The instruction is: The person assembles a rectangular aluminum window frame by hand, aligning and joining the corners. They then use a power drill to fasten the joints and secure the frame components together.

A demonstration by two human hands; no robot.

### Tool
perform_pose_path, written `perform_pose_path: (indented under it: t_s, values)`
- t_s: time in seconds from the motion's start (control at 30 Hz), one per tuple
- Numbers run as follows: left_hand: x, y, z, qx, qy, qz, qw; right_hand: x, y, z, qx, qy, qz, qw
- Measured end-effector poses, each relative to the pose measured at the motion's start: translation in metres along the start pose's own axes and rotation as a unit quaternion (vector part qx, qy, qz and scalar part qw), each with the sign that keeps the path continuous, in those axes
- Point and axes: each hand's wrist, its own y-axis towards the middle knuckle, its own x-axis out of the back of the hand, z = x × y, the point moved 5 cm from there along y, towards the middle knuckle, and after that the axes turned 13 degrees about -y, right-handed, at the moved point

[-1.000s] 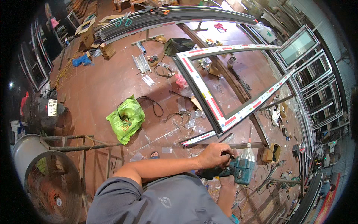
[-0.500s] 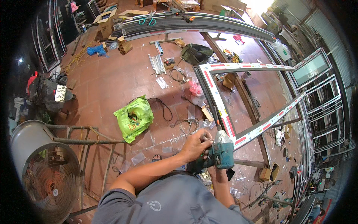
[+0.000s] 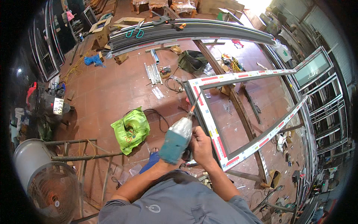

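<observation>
A teal power driver point(image 3: 175, 143) with a pale nose and a long thin bit is held in front of my chest, its bit pointing up and away over the frame's left edge. My left hand point(image 3: 172, 164) is closed at the driver's rear underside, its fingers mostly hidden by the body. On the other side, my right hand point(image 3: 201, 146) is curled close against the tool's dark lower part; whatever its fingers grip is hidden. Just beyond stands a dark metal window frame point(image 3: 210, 123), faced with white and red protective tape. Whether the bit touches it, I cannot tell.
Long stacked profiles point(image 3: 194, 30) lie across the back with scissors point(image 3: 135, 33) on top. A green plastic bag point(image 3: 130, 130) and a cable are on the tiled floor. At left stand a large fan point(image 3: 54, 194) and a metal trestle point(image 3: 85, 156). Finished frames point(image 3: 324, 93) lean at right.
The driver has moved left, its bit now angled to the right. My left hand has shifted from its nose to its rear. My right hand has come out from behind it.
</observation>
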Motion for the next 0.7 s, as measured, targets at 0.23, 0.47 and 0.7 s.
perform_pose_path:
  t_s: [0.23, 0.47, 0.7]
  values:
    - [0.048, 0.012, 0.142, 0.063, 0.087, -0.075, 0.991, 0.022, 0.105, -0.098, -0.183, 0.342, -0.098, 0.917]
    - [0.163, 0.011, 0.302, 0.101, 0.204, -0.005, 0.974, 0.041, 0.240, -0.149, -0.191, 0.046, -0.047, 0.979]
    - [0.223, 0.101, 0.321, 0.224, 0.042, -0.021, 0.973, -0.017, 0.329, -0.106, 0.030, -0.518, 0.063, 0.852]
